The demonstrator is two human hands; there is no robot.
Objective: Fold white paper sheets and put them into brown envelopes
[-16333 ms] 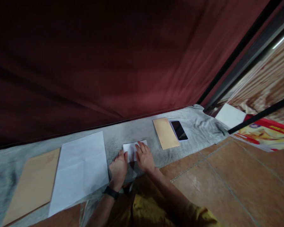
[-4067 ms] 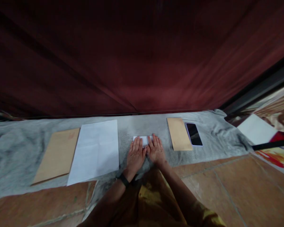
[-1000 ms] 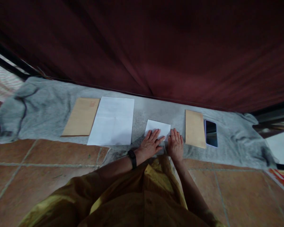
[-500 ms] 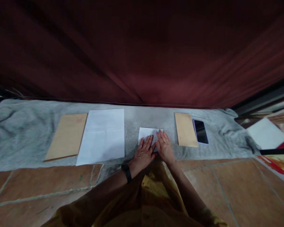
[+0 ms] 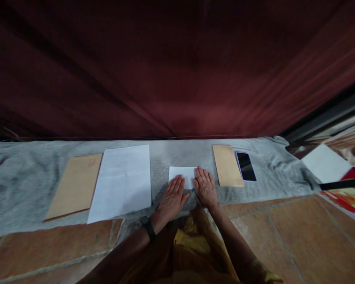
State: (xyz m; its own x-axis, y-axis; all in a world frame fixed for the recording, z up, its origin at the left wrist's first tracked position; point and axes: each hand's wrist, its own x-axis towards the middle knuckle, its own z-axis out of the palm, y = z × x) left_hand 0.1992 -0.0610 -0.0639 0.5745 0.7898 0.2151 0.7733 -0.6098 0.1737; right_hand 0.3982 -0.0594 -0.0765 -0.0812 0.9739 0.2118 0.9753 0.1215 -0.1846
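Note:
A small white folded sheet of paper (image 5: 185, 173) lies flat on the grey cloth (image 5: 183, 152) in front of me. My left hand (image 5: 172, 197) rests with its fingers stretched out over the paper's left part, thumb apart. On the paper's right edge lies my right hand (image 5: 205, 188), also flat with the fingers extended. Both hands press down without gripping anything. To the left is a stack of large white paper (image 5: 122, 179), overlapping a big brown envelope (image 5: 75, 183). A smaller brown envelope (image 5: 228, 165) sits to the right of my right hand.
Beside the small envelope is a phone (image 5: 246, 167) with a dark screen. A dark red curtain (image 5: 177, 79) hangs behind the cloth. Terracotta floor tiles (image 5: 278, 232) run along the near side. A white sheet (image 5: 326, 163) lies at the far right.
My hands have moved apart, the left one sliding left across the small paper. More of the paper's middle now shows. The camera view has shifted slightly.

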